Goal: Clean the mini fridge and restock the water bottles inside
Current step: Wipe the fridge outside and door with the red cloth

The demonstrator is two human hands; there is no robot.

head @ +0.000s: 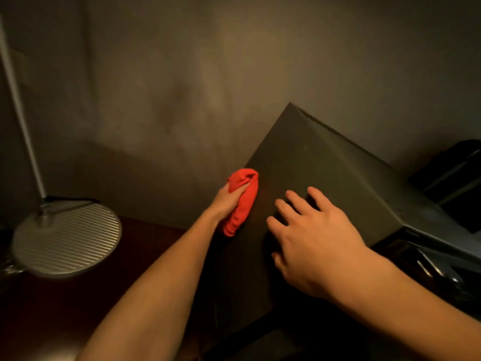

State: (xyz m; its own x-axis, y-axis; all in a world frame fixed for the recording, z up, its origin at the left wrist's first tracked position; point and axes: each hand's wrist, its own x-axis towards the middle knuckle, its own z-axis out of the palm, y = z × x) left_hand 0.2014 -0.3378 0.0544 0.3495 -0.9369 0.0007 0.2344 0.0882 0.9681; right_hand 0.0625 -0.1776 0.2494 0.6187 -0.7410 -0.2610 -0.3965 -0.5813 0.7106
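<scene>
two hands on dark fridge top: left hand grips red cloth, right hand flat.

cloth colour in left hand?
Red-orange cloth, gripped by the left hand; head view.

The mini fridge is a dark, matte box standing against the wall, its flat top turned corner-on. A bunched red cloth lies against its left top edge.

The room was dim and warm-toned, with light falling on the wall from above. Deep shadow swallowed the lower corners, edges bent outward, and detail looked soft throughout.
</scene>
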